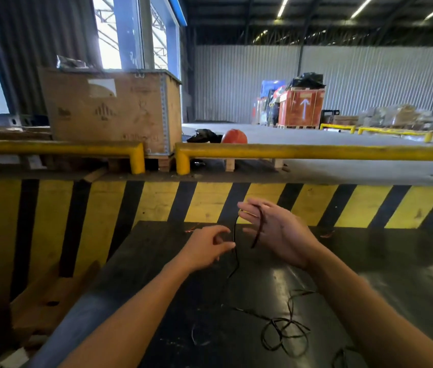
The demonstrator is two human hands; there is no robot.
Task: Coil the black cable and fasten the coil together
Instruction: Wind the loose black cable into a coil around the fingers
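A thin black cable (236, 258) hangs from my right hand (276, 229), which is raised above a black table (156, 261). The cable's thicker end (259, 229) lies across that hand's palm, held under the fingers. From there the cable drops down to the table and runs into loose tangled loops (281, 333) at the near right. My left hand (207, 248) hovers just left of the hanging strand with fingers spread and curled; I cannot tell whether its fingertips touch the cable.
A yellow-and-black striped wall (210, 200) rises just behind the table. Yellow guard rails (303, 151) run along its top. A large plywood crate (109, 110) stands beyond at the left. Cardboard pieces (48, 296) lie left of the table.
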